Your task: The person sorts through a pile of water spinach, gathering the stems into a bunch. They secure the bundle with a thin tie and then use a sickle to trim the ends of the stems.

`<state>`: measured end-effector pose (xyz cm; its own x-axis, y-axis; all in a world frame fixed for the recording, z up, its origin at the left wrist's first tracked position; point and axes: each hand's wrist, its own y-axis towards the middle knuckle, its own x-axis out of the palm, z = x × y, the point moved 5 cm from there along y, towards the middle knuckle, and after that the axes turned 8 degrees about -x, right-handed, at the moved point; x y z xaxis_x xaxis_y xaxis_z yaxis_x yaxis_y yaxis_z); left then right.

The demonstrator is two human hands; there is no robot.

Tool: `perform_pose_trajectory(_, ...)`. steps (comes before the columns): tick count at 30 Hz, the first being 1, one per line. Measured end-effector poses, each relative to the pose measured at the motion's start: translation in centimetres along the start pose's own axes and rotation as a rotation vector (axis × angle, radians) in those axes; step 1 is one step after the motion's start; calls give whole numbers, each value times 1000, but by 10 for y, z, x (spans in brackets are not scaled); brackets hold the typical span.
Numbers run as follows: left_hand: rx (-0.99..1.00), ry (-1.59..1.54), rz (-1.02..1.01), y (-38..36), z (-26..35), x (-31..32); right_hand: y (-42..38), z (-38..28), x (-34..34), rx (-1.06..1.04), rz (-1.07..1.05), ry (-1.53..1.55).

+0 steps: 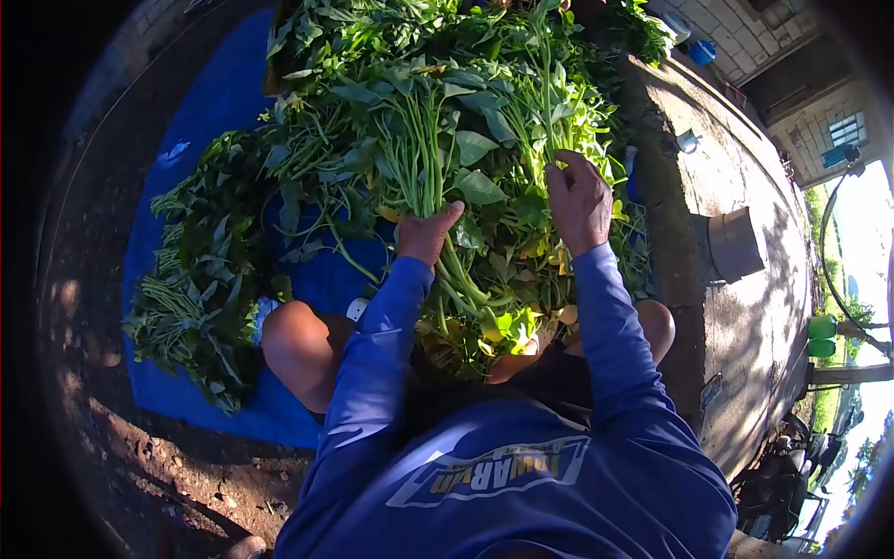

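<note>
My left hand (428, 233) is wrapped round a bunch of long green stems (424, 168), whose leaves fan out away from me. To its right, my right hand (581, 200) pinches a single green stem (548, 102) between thumb and fingers, and the stem points up and away. Beneath and beyond both hands lies a large heap of leafy greens (345, 102). Cut stem ends and some yellowish leaves (517, 326) hang below the left hand, between my knees.
At the left, bundled greens (200, 270) lie in a row on a blue tarp (168, 382). A concrete ledge (726, 345) runs along the right, with a grey-brown block-like container (736, 244) on it. Part of another person's hand shows at the top edge, beyond the heap.
</note>
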<state>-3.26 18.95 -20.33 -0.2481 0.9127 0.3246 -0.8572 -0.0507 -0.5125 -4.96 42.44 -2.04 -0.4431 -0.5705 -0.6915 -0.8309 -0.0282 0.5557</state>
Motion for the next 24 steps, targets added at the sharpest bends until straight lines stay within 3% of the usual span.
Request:
perform_pose_trajectory(2,-138,29,-25,-8,-8,1,-39,-10,43,-12,-150,110)
perform_pose_trajectory(4,-245,-52,-191,-11,-17,7,-82,-14,86,54,-419,298)
perform_pose_trajectory(5,-238,-87,-202,-5,-28,5,-97,-8,102,202,-499,371)
perform_pose_trajectory(10,-271,-308,-224,17,-61,6,-104,5,124,190,-559,365)
perform_pose_trajectory(13,-8,-262,-64,12,-56,10,-111,13,136,214,-595,427)
perform_pose_trajectory(15,-33,-127,-10,22,-55,4,-120,21,151,171,-651,435)
perform_pose_trajectory(16,-56,-57,18,20,-60,-3,-124,27,158,291,-714,614)
perform_pose_trajectory(17,-77,-41,26,8,-61,-9,-131,26,159,425,-769,797)
perform_pose_trajectory(19,-60,-14,24,1,-29,-10,-100,36,126,506,-642,759)
perform_pose_trajectory(22,-13,-62,-14,-4,-2,-11,-62,38,65,383,-539,602)
perform_pose_trajectory(24,34,-72,-53,-5,8,-10,-61,12,40,265,-687,628)
